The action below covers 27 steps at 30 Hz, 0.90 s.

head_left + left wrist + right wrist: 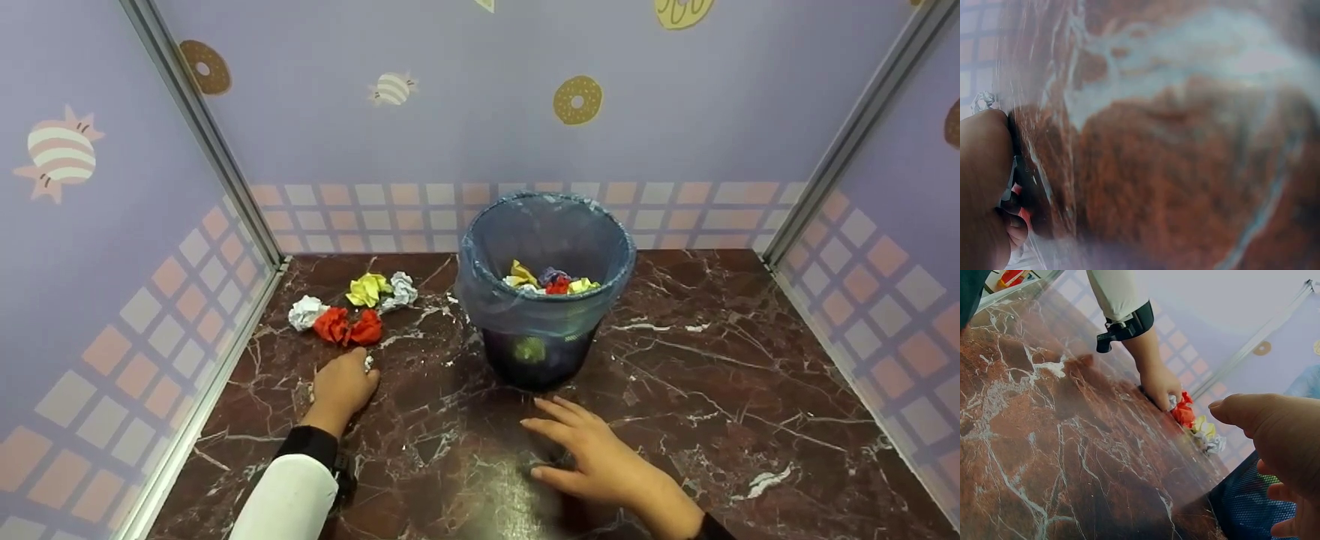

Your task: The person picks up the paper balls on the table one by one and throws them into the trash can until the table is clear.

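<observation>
My left hand [345,386] is low over the marble tabletop, its fingers curled round a crumpled white paper ball [368,364] that is mostly hidden. In the right wrist view a bit of that paper shows at the fingertips of the left hand [1158,385]. Just beyond it lie two red paper balls [349,327], a white one [307,313], a yellow one [367,289] and a grey-white one [400,291]. My right hand [596,454] hovers with spread fingers in front of the mesh wastebasket [532,360], holding nothing.
A translucent bluish bag [540,311] lines the wastebasket and folds over its rim. Inside are several crumpled papers [555,283] in yellow, red, purple and white. Patterned walls [480,135] enclose the marble tabletop [697,360] at the back, left and right.
</observation>
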### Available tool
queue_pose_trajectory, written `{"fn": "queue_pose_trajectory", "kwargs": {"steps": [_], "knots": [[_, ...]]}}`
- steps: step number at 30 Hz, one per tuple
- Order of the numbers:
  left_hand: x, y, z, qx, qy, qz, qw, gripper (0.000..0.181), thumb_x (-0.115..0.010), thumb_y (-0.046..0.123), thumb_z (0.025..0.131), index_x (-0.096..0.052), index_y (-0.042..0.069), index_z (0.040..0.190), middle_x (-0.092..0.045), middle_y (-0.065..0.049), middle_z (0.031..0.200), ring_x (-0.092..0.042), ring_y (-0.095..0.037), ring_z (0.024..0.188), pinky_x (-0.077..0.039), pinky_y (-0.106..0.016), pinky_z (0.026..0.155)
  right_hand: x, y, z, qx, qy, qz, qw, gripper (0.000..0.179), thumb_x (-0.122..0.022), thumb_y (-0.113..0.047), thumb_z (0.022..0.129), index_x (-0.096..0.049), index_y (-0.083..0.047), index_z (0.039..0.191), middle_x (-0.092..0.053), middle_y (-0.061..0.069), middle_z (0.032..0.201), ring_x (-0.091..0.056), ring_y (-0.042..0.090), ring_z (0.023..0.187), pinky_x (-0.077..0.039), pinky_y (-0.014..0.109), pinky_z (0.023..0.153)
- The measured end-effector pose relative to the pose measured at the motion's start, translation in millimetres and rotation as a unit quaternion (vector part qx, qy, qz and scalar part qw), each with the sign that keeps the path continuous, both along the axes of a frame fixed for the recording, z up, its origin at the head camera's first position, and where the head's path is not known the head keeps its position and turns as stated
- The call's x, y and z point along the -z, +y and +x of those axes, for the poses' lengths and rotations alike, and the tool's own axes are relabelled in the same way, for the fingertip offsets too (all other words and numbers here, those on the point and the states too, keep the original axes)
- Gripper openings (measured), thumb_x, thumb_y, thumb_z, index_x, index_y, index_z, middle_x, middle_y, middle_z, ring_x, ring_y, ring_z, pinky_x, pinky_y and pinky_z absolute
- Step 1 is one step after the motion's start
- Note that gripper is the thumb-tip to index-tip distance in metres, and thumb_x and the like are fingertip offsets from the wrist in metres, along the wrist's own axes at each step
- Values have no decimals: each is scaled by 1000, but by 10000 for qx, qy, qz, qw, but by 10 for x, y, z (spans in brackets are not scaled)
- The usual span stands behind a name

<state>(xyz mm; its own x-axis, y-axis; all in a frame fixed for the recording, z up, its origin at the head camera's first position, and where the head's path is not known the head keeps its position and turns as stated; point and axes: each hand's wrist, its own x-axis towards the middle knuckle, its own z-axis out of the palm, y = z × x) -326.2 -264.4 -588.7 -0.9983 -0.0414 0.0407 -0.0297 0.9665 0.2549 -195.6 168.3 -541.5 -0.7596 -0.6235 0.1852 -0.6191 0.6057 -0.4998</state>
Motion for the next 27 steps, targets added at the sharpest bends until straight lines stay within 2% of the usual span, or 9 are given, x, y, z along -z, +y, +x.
{"fn": "queue_pose_trajectory", "kwargs": {"steps": [3, 5, 11, 17, 22, 27], "knots": [[7, -6, -1, 2, 97, 36, 9999, 37, -66, 29, 90, -62, 3, 115, -73, -27, 104, -70, -49, 93, -53, -65, 75, -16, -4, -14, -14, -57, 61, 10000, 61, -65, -56, 95, -54, -31, 149, -43, 12, 162, -38, 47, 149, -36, 72, 114], [1, -7, -7, 2, 79, 54, 10000, 40, -65, 30, 90, -62, 2, 119, -72, -27, 107, -69, -50, 96, -53, -66, 76, -36, -1, -27, -10, -61, 124, 9999, 62, -66, -56, 95, -54, -30, 150, -43, 13, 162, -38, 48, 148, -35, 73, 113], [-82, 2, -40, 89, -412, 65, 9991, 56, -60, 34, 95, -56, 2, 140, -67, -27, 129, -66, -50, 113, -52, -67, 90, -121, 30, -97, -45, 84, 401, 9992, 64, -69, -54, 92, -54, -27, 149, -43, 12, 163, -40, 49, 147, -36, 74, 111], [-198, -1, -59, 204, -691, 230, 9971, 54, -58, 36, 96, -57, 3, 139, -65, -24, 135, -64, -48, 118, -50, -66, 95, -271, 145, -122, -128, 363, 621, 9973, 65, -70, -53, 92, -53, -28, 150, -43, 12, 162, -41, 48, 146, -37, 72, 111], [-417, 51, -131, 306, -543, 338, 9975, 53, -56, 38, 95, -59, 5, 136, -67, -23, 134, -65, -47, 118, -50, -65, 93, -458, 362, -135, 70, 355, 833, 9959, 65, -69, -53, 92, -51, -31, 151, -40, 10, 165, -39, 46, 148, -33, 73, 114], [-765, 138, -280, 385, -193, 323, 9986, 55, -56, 40, 93, -60, 5, 136, -68, -24, 131, -66, -48, 115, -52, -64, 90, -623, 618, -170, 405, 408, 1049, 9928, 68, -71, -53, 91, -50, -32, 152, -38, 10, 166, -37, 46, 150, -30, 74, 116]]}}
